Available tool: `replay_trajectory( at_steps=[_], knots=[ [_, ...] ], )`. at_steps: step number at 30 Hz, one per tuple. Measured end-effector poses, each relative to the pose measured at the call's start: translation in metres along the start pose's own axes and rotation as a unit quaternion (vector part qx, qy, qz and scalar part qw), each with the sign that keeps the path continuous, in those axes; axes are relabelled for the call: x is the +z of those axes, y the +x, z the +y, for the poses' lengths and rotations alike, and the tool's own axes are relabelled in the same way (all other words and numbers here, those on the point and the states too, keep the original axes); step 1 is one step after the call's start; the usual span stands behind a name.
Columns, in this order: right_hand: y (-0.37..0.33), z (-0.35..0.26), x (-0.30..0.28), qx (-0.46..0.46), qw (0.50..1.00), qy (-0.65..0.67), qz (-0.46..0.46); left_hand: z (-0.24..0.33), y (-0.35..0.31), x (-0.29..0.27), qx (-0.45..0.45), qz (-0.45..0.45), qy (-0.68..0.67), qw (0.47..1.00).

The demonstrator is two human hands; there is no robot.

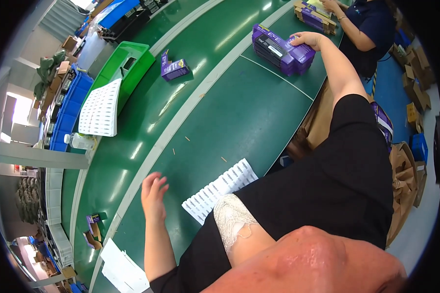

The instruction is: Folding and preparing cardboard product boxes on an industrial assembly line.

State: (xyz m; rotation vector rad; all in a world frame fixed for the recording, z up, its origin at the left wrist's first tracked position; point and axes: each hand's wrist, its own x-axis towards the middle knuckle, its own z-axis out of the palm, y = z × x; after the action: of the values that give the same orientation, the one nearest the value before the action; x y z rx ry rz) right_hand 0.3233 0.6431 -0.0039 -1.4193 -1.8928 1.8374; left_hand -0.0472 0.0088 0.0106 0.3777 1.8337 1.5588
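Observation:
My right hand (308, 41) reaches to the far right of the green table. Its fingers are closed on the top edge of a purple box, part of a row of purple boxes (278, 51) standing side by side; the thumb's contact is partly hidden. My left hand (154, 198) hovers over the near left of the table, fingers apart and slightly curled, holding nothing. Between my left hand and my body lies a white sheet of printed labels (220, 190), its right end lifted a little. Loose white sheets (122, 268) lie close to my left forearm.
Beyond a pale rail, a green belt carries a purple box (175, 69) and an open one (93, 232). A green bin (127, 90) with label sheets (100, 110) leaning on it stands further left. A co-worker's hand (332, 7) is near cartons (314, 18) at upper right.

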Motion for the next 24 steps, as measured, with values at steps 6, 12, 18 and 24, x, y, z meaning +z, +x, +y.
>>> replay_trajectory(
  at_steps=[6, 12, 18, 24],
  knots=[
    [0.003, -0.010, 0.001, -0.023, 0.994, -0.099, 0.031, -0.015, -0.042, -0.052, 0.047, 0.102, -0.039, 0.993],
    [-0.018, -0.037, 0.043, -0.154, 0.870, -0.421, 0.207, -0.014, -0.047, -0.056, 0.081, 0.115, -0.096, 0.985],
    [-0.063, -0.016, 0.178, -0.190, 0.602, -0.669, 0.392, -0.012, -0.039, -0.039, 0.103, 0.084, -0.109, 0.985],
    [-0.040, 0.017, 0.171, -0.203, 0.598, -0.645, 0.431, -0.016, -0.039, -0.038, 0.108, 0.088, -0.083, 0.987]
  ],
)
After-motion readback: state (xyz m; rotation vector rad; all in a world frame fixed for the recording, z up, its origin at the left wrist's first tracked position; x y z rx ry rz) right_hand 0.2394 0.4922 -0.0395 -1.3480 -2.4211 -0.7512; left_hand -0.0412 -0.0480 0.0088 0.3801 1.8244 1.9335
